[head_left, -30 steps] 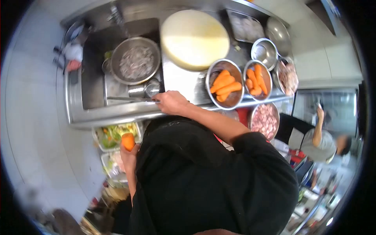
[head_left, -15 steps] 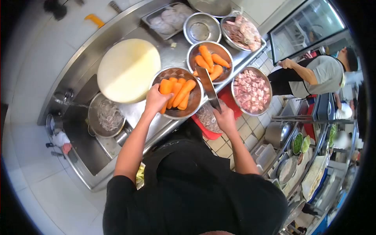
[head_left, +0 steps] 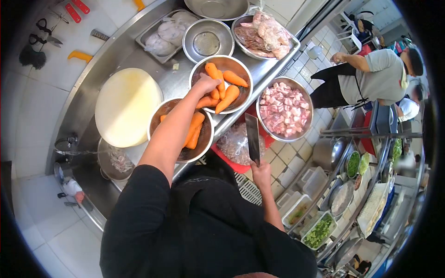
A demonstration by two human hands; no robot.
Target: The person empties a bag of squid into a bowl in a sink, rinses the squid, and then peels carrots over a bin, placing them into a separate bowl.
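Observation:
My left hand reaches into the farther steel bowl, its fingers closed on a carrot among several peeled ones. Other carrots lie around the fingers. Under my left forearm is the nearer bowl, with more carrots inside, partly covered by the arm. Low on the right, my right hand grips a cleaver by its handle, the dark blade pointing up and away from me. Left of the bowls lies a thick round chopping board.
A bowl of cubed meat stands right of the cleaver, beside a bagged heap in a red basin. Water runs near a pot in the sink. A co-worker stands at the right, near loaded shelves.
My left hand has left the nearer bowl and moved across into the farther one. The cleaver has drawn back from the farther bowl's rim and now points more upright. The view has shifted.

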